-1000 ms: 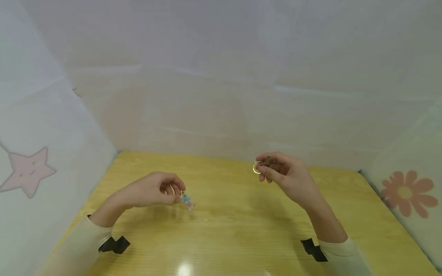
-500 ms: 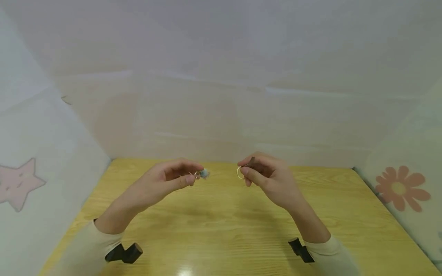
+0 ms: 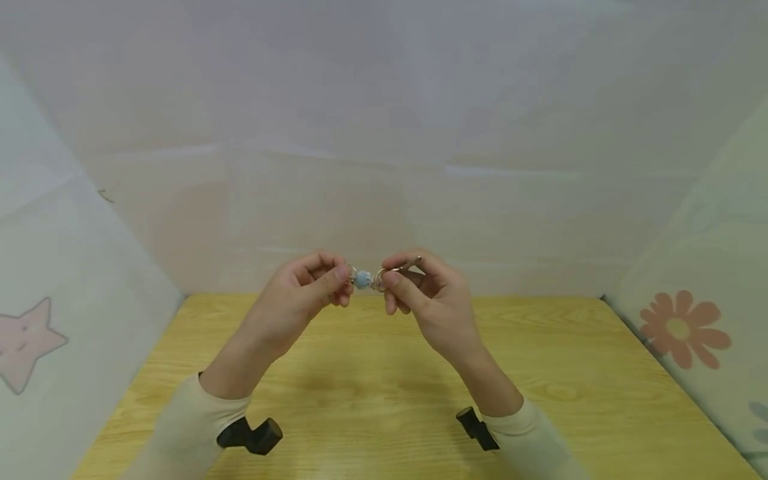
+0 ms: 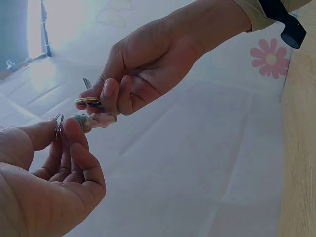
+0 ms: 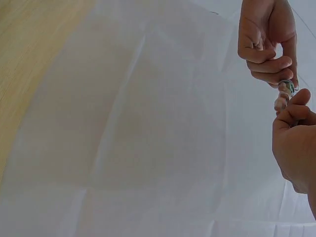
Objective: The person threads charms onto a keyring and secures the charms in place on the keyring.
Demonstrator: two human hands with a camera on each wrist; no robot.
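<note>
- Nearest in the head view, two cream sleeves come in from the bottom edge, each with a black wrist mount (image 3: 251,435) strapped at the cuff, above the yellow wooden table (image 3: 384,413).
- Both hands are raised well off the table top and meet in the middle, fingertips almost touching.
- The left hand (image 3: 303,293) pinches a small charm (image 3: 362,280), pale blue in the head view, between thumb and forefinger; its other fingers are curled in.
- The right hand (image 3: 423,293) pinches a gold split ring (image 3: 381,280) between thumb and forefinger, just beside the charm.
- The head view shows charm and ring as one small cluster; whether they touch cannot be told from there.
- The left wrist view sees more: the ring (image 4: 88,100) lies flat and edge-on under the right thumb, a thin metal piece (image 4: 87,83) sticks up behind it, and the charm (image 4: 94,120) shows a green end and a pink end just below the ring.
- That view also shows a small wire loop (image 4: 59,123) held at the left fingertips, which the head view does not resolve.
- The right wrist view shows the charm (image 5: 284,94) upright between the two hands, but the ring is probably hidden behind the fingers there.
- Farthest back stand white fabric walls, with a pink star (image 3: 24,343) on the left panel and a pink flower (image 3: 684,328) on the right.
</note>
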